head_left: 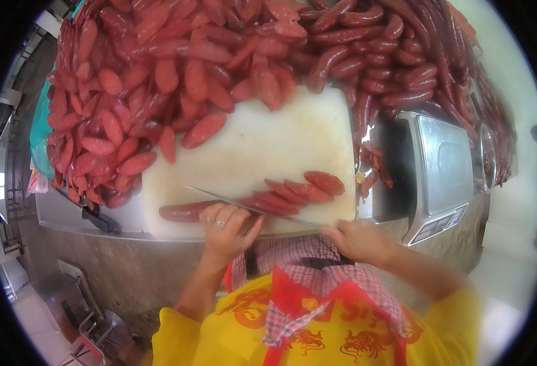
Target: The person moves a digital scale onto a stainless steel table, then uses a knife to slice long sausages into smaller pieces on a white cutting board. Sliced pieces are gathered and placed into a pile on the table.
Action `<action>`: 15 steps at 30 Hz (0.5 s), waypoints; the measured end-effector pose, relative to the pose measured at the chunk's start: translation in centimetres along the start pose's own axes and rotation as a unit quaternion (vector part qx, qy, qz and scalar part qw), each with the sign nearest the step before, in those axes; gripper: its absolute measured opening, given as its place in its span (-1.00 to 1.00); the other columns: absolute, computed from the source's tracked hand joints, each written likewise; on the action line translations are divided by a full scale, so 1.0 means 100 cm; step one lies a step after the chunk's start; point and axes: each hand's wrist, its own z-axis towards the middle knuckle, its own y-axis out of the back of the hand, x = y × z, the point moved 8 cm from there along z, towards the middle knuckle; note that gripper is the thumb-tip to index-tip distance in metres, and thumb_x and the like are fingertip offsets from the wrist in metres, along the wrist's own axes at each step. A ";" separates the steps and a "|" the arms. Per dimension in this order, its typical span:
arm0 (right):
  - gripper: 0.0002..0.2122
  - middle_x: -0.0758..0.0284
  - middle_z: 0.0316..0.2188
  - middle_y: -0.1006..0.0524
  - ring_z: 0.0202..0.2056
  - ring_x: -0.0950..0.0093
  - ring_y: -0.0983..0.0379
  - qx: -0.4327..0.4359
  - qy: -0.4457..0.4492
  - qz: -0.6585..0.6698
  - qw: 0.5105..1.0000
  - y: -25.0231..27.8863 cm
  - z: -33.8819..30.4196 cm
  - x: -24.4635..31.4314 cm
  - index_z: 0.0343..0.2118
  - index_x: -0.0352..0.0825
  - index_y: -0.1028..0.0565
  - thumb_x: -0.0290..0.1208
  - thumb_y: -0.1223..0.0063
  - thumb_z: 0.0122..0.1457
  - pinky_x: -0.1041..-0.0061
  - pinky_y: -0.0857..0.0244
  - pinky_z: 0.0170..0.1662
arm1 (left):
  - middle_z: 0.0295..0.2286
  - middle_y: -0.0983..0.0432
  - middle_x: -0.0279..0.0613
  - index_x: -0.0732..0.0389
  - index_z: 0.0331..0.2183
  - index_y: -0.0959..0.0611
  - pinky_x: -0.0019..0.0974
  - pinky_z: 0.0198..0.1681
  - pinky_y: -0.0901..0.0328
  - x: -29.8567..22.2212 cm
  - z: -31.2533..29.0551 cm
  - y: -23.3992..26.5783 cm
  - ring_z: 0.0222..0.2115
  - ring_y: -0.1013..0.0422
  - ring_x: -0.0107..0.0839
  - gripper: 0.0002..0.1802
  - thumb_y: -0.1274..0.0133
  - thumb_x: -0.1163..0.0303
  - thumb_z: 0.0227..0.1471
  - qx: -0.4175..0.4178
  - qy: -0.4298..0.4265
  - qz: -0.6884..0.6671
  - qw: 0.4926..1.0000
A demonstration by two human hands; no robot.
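A red sausage [186,211] lies along the near edge of the white cutting board [280,134]. My left hand [227,229], a ring on one finger, is closed over the sausage's right part and presses it to the board. My right hand [360,240] is wrapped round the grip of a knife, at the board's near right corner. The long thin knife blade [238,202] slants up and left across the sausage, just beyond my left fingers. Several slanted sausage slices [305,190] lie in an overlapping row to the right of the blade.
A big heap of cut sausage pieces [128,79] covers the far left, spilling onto the board. Whole sausages [402,61] are piled at the far right. A scale [442,165] stands right of the board, scraps [373,165] between them. A black-handled tool [101,219] lies at the left table edge.
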 end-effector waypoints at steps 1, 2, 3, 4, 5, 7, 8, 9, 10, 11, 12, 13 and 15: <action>-0.36 -0.09 -0.53 -0.52 -0.43 -0.03 -0.50 0.002 0.021 -0.003 1.000 -0.010 0.022 0.015 -0.49 -0.42 -0.54 0.15 0.35 0.26 0.10 -0.37 -0.27 | -0.42 -0.43 -0.34 0.06 -0.42 -0.56 -0.21 -0.20 -0.14 0.000 0.000 -0.001 -0.31 -0.33 -0.28 -0.63 -0.38 0.33 -0.36 -0.003 -0.001 -0.004 1.000; -0.36 -0.08 -0.54 -0.51 -0.44 -0.03 -0.49 -0.015 0.057 -0.006 0.998 -0.016 0.041 0.032 -0.51 -0.41 -0.55 0.14 0.37 0.26 0.10 -0.37 -0.27 | -0.42 -0.42 -0.34 0.06 -0.43 -0.56 -0.21 -0.21 -0.14 -0.001 0.000 0.001 -0.32 -0.33 -0.28 -0.65 -0.37 0.32 -0.34 -0.008 -0.007 -0.007 1.000; -0.36 -0.08 -0.55 -0.51 -0.44 -0.03 -0.49 -0.015 0.063 0.012 0.998 -0.019 0.053 0.041 -0.51 -0.41 -0.55 0.14 0.37 0.27 0.10 -0.37 -0.27 | -0.42 -0.42 -0.34 0.06 -0.43 -0.56 -0.21 -0.22 -0.14 0.000 0.000 0.001 -0.32 -0.33 -0.28 -0.65 -0.38 0.32 -0.34 -0.007 -0.009 -0.001 1.000; -0.36 -0.07 -0.56 -0.51 -0.44 -0.03 -0.49 -0.023 0.076 0.035 0.996 -0.022 0.061 0.050 -0.51 -0.42 -0.54 0.14 0.38 0.27 0.10 -0.37 -0.28 | -0.43 -0.42 -0.34 0.06 -0.44 -0.56 -0.21 -0.22 -0.14 0.000 -0.001 0.004 -0.32 -0.33 -0.28 -0.65 -0.38 0.32 -0.34 -0.003 -0.015 0.003 1.000; -0.36 -0.07 -0.57 -0.51 -0.44 -0.03 -0.49 -0.045 0.112 0.066 0.991 -0.018 0.063 0.060 -0.50 -0.42 -0.54 0.13 0.39 0.28 0.10 -0.37 -0.29 | -0.43 -0.41 -0.34 0.07 -0.44 -0.56 -0.21 -0.22 -0.14 0.002 -0.002 0.005 -0.32 -0.33 -0.27 -0.65 -0.38 0.31 -0.34 0.005 -0.014 0.008 1.000; -0.36 -0.06 -0.59 -0.51 -0.44 -0.04 -0.49 -0.048 0.092 0.036 0.994 -0.008 0.048 0.052 -0.49 -0.43 -0.53 0.13 0.37 0.27 0.10 -0.37 -0.29 | -0.41 -0.42 -0.32 0.06 -0.43 -0.57 -0.21 -0.18 -0.15 0.009 -0.005 0.016 -0.31 -0.33 -0.27 -0.63 -0.39 0.35 -0.38 -0.015 0.008 0.025 1.000; -0.36 -0.06 -0.59 -0.51 -0.44 -0.04 -0.49 -0.057 0.091 0.021 0.994 0.000 0.035 0.046 -0.49 -0.44 -0.53 0.14 0.36 0.27 0.10 -0.37 -0.30 | -0.41 -0.43 -0.32 0.06 -0.43 -0.58 -0.21 -0.16 -0.15 0.014 -0.007 0.021 -0.30 -0.33 -0.27 -0.62 -0.40 0.37 -0.40 -0.022 0.024 0.032 0.999; -0.37 -0.06 -0.59 -0.51 -0.44 -0.05 -0.49 -0.047 0.068 0.020 0.996 0.004 0.019 0.034 -0.48 -0.45 -0.53 0.13 0.34 0.26 0.10 -0.37 -0.30 | -0.40 -0.43 -0.31 0.06 -0.43 -0.58 -0.21 -0.16 -0.15 0.016 -0.008 0.024 -0.30 -0.32 -0.26 -0.62 -0.40 0.37 -0.40 -0.024 0.018 0.038 0.999; -0.38 -0.06 -0.58 -0.51 -0.44 -0.05 -0.49 -0.042 0.048 0.013 0.998 0.010 -0.001 0.022 -0.48 -0.45 -0.52 0.13 0.32 0.26 0.10 -0.38 -0.31 | -0.40 -0.43 -0.31 0.07 -0.43 -0.58 -0.21 -0.17 -0.15 0.017 -0.010 0.026 -0.31 -0.32 -0.26 -0.62 -0.39 0.38 -0.41 -0.027 0.014 0.044 0.999; -0.38 -0.06 -0.58 -0.51 -0.45 -0.05 -0.49 -0.025 0.027 0.007 0.999 0.014 -0.019 0.011 -0.49 -0.45 -0.52 0.12 0.29 0.25 0.10 -0.38 -0.31 | -0.40 -0.43 -0.30 0.07 -0.43 -0.58 -0.22 -0.17 -0.15 0.017 -0.012 0.027 -0.31 -0.32 -0.25 -0.62 -0.39 0.39 -0.41 -0.031 0.006 0.049 0.998; -0.39 -0.06 -0.57 -0.51 -0.45 -0.05 -0.49 -0.013 0.009 0.000 1.000 0.015 -0.028 0.003 -0.50 -0.45 -0.52 0.12 0.27 0.24 0.11 -0.38 -0.32 | -0.40 -0.42 -0.31 0.07 -0.44 -0.57 -0.21 -0.18 -0.15 0.020 -0.013 0.027 -0.31 -0.33 -0.25 -0.64 -0.38 0.38 -0.39 -0.028 0.011 0.043 0.999; -0.39 -0.06 -0.58 -0.51 -0.45 -0.04 -0.49 -0.014 0.018 0.002 1.000 0.015 -0.029 0.003 -0.50 -0.45 -0.52 0.12 0.27 0.24 0.11 -0.38 -0.32 | -0.41 -0.42 -0.31 0.06 -0.45 -0.56 -0.21 -0.19 -0.16 0.022 -0.013 0.026 -0.30 -0.33 -0.26 -0.66 -0.37 0.36 -0.37 -0.024 0.010 0.036 0.999; -0.39 -0.06 -0.59 -0.51 -0.46 -0.04 -0.49 -0.017 0.032 0.012 0.999 0.010 -0.021 0.012 -0.52 -0.46 -0.52 0.12 0.26 0.24 0.11 -0.39 -0.33 | -0.41 -0.42 -0.32 0.06 -0.45 -0.56 -0.21 -0.19 -0.16 0.024 -0.014 0.024 -0.30 -0.33 -0.26 -0.68 -0.35 0.35 -0.35 -0.021 0.014 0.023 0.999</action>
